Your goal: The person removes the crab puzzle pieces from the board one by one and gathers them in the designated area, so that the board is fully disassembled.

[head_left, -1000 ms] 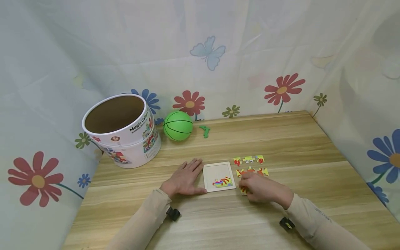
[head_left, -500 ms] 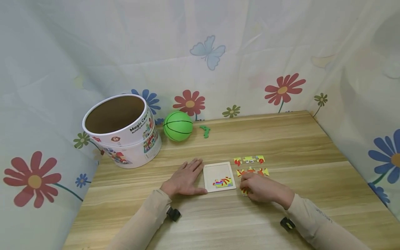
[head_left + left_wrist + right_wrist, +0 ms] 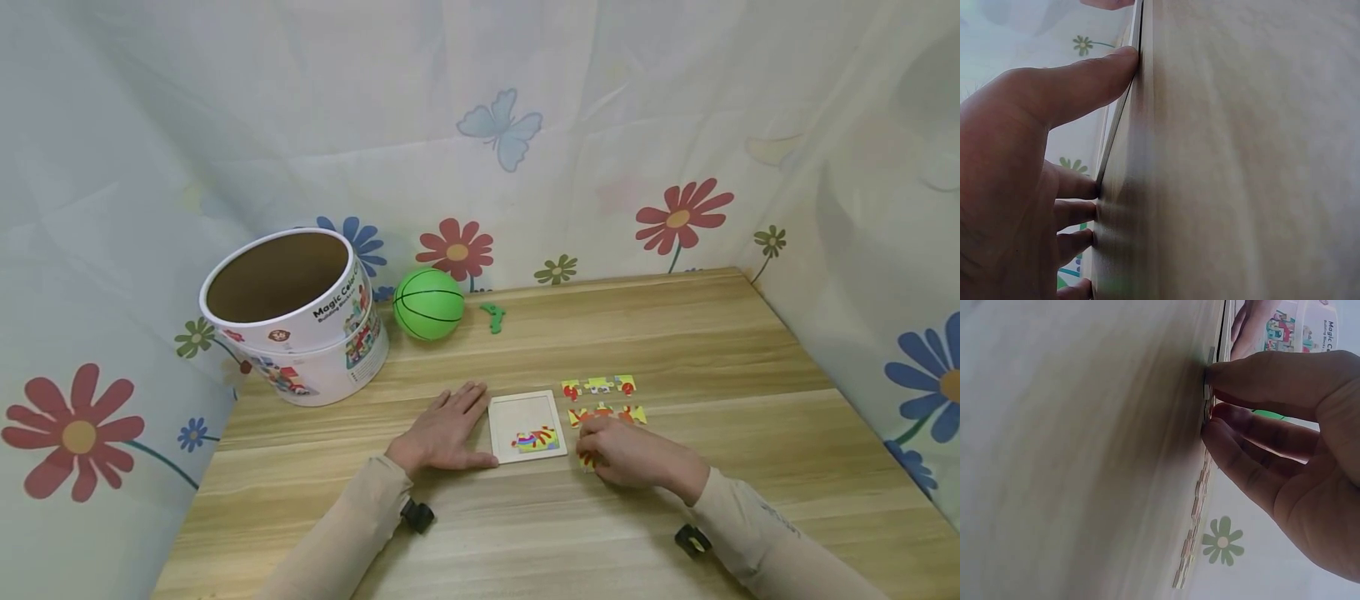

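Note:
A square wooden puzzle tray (image 3: 519, 411) lies flat on the table, with a few joined jigsaw pieces (image 3: 538, 438) in its lower right corner. My left hand (image 3: 444, 429) rests spread along the tray's left side; in the left wrist view its thumb (image 3: 1094, 84) touches the tray's edge. To the right of the tray, my right hand (image 3: 637, 454) pinches a yellow-and-red jigsaw piece (image 3: 587, 461) low at the tabletop, thumb and fingertips around it, partly hiding it. Beyond that hand lie two rows of loose jigsaw pieces, a far row (image 3: 597, 385) and a nearer one (image 3: 636, 414) partly covered.
At the back left stands a large white bucket (image 3: 330, 367) with printed sides. Beside it is a green ball (image 3: 428, 303), then a small green toy piece (image 3: 494, 317). Flowered curtains (image 3: 585, 167) close off the back and both sides of the wooden table (image 3: 720, 350).
The hands, tray and pieces stay in place. Only the head view shifts very slightly.

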A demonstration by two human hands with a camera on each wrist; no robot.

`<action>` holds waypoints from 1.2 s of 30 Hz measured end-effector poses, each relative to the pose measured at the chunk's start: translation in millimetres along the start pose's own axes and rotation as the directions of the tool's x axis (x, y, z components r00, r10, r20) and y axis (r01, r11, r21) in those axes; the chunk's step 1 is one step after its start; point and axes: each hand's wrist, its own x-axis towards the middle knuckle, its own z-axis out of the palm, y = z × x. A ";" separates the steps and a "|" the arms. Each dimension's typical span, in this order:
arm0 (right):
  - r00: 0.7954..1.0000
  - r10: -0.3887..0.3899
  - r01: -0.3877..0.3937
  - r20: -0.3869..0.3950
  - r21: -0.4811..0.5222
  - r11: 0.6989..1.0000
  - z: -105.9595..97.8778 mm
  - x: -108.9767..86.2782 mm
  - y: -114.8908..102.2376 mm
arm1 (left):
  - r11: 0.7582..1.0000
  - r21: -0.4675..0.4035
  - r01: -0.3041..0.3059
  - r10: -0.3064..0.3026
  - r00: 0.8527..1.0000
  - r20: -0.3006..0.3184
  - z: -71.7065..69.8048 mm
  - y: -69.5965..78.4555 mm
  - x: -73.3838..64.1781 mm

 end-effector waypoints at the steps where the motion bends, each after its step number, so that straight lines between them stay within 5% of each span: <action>1: 1.000 -0.005 0.005 -0.007 -0.002 1.000 -0.1 -0.1 -0.1 | 1.000 -0.002 -0.001 0.001 1.000 0.000 0.3 -0.2 0.1; 20: 0.996 -0.047 0.046 -0.081 -0.017 0.999 -7.7 14.4 -3.1 | 1.000 -0.004 0.002 -0.001 1.000 0.008 -2.4 -0.3 -0.8; 36: 0.999 0.030 -0.031 0.044 0.022 0.999 -10.3 42.7 -12.9 | 1.000 -0.008 0.002 -0.002 1.000 0.011 -1.7 0.5 -1.4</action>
